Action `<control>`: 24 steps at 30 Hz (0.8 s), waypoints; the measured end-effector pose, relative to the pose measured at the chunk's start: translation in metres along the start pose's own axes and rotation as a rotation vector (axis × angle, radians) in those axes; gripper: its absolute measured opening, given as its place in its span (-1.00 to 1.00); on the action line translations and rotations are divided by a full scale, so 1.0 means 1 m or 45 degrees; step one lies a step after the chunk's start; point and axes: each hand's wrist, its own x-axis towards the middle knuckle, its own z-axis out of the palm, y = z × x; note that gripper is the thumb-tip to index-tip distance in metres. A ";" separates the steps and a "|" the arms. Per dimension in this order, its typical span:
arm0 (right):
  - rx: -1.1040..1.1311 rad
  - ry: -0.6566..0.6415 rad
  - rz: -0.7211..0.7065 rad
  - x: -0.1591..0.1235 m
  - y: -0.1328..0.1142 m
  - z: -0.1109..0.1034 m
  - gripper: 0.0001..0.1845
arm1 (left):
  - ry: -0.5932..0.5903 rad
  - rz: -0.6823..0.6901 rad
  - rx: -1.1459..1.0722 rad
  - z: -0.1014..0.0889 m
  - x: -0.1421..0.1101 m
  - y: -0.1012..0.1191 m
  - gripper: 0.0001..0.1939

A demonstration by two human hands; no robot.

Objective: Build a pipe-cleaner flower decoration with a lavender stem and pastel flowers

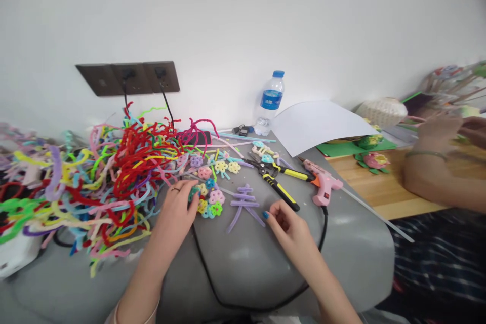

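My left hand [176, 205] lies at the left edge of a cluster of small pipe-cleaner flowers [216, 196] in several colours. Its thumb and fingers close around a teal flower [195, 190] there. Right of the cluster, purple pipe-cleaner pieces [245, 203] lie flat, with three crossbars and two slanting legs. My right hand [288, 225] rests just right of the legs, its fingers curled and nothing visible in them. Behind it lie yellow-and-black pliers [281, 192] and a pink glue gun [324, 182] with a glue stick [375, 212] in its back.
A tangled heap of pipe cleaners [140, 162] covers the left side. A water bottle [270, 104] and a white paper sheet [322, 124] stand by the wall. A black cord [212, 283] loops across the grey table. At right is another person's arm [429, 162] near a pink flower [375, 161].
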 end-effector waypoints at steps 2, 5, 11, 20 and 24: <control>0.005 -0.003 0.003 0.000 0.000 -0.001 -0.66 | -0.141 -0.064 0.021 0.002 0.010 0.003 -0.74; 0.018 -0.008 0.007 0.001 0.001 -0.002 -0.65 | -0.217 -0.104 0.000 0.002 0.021 0.007 -0.77; 0.073 0.001 0.015 0.002 0.003 -0.003 -0.62 | -0.343 -0.116 -0.126 -0.013 0.028 0.012 -0.86; 0.237 0.067 0.062 0.008 0.005 -0.007 -0.53 | -0.081 -0.249 -0.737 -0.033 0.014 0.010 -0.71; 0.400 0.091 0.070 0.004 -0.007 -0.010 -0.50 | -0.107 -0.358 -0.956 -0.033 0.007 0.023 -0.59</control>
